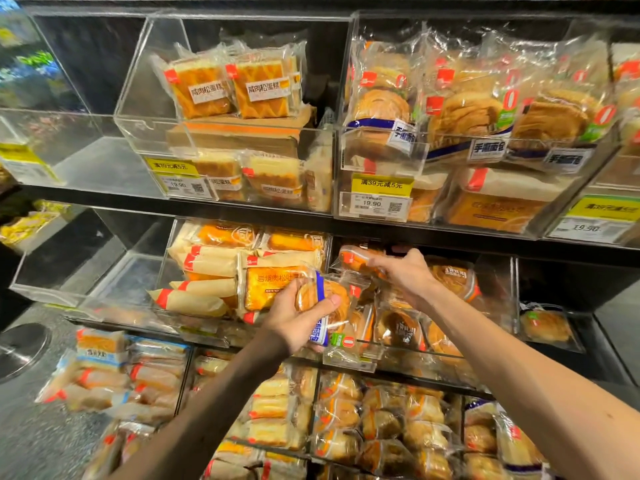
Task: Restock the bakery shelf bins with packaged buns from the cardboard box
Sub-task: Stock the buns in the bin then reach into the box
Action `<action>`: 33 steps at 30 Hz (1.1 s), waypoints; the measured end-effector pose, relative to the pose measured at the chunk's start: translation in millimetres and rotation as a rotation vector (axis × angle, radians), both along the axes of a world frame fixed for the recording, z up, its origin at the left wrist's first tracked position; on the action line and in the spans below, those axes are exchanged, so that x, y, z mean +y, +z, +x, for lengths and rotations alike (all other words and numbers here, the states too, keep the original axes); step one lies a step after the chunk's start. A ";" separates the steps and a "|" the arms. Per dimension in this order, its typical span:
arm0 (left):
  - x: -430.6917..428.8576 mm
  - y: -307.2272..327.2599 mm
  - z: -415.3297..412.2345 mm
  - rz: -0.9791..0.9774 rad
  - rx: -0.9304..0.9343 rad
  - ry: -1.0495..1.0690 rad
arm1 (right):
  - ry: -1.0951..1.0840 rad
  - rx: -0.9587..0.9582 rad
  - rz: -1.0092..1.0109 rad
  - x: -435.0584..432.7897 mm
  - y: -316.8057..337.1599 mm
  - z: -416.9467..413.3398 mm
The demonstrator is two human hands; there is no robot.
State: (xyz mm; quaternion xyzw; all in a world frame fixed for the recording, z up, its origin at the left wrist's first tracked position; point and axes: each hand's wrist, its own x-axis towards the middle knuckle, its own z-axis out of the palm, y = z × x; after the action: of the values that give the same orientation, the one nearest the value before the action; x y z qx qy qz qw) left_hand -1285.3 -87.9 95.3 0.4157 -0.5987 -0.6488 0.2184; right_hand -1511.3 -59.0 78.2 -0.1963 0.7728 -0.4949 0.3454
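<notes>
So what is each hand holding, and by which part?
Left hand grips a wrapped swirl bun by its left side. Right hand pinches another packet by its right end.

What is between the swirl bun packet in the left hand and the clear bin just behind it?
Only the right hand, holding a second bun packet at the bin opening, right of the swirl bun packet. Nothing else visible blocks the way.

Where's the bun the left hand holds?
The bun is mid-frame in the head view, gripped by the left hand, below-left of the right hand holding another packet.
</notes>
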 end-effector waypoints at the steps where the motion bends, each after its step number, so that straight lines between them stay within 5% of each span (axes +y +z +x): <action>1: 0.2 -0.2 -0.1 0.000 0.014 -0.008 | 0.041 0.083 0.018 2.1 -2.7 0.8; 6: 4.0 4.0 -3.7 0.034 0.028 -0.044 | 0.198 0.665 0.182 -0.2 -15.8 8.8; 9: 3.7 3.9 -6.8 0.010 0.049 -0.052 | 0.213 0.766 0.212 2.2 -17.0 11.8; 16: 11.7 14.9 -19.1 0.135 0.136 -0.053 | 0.192 0.630 0.043 44.0 -4.2 13.2; 22: 41.9 27.3 -60.4 0.276 0.333 -0.029 | 0.379 -0.051 -0.095 132.6 41.3 3.2; 25: 76.1 30.2 -98.1 0.295 0.396 -0.026 | 0.285 -0.323 -0.188 167.1 49.2 -4.7; 33: 145.6 21.0 -193.2 -0.043 0.136 -0.164 | -0.040 -0.405 -0.293 264.9 30.4 -98.9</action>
State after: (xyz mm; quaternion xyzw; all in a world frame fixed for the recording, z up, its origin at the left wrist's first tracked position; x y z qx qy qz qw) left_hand -1478.5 57.7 116.2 0.3155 -0.6285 -0.6781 0.2134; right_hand -1610.2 206.0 108.6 -0.1260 0.6116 -0.6375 0.4512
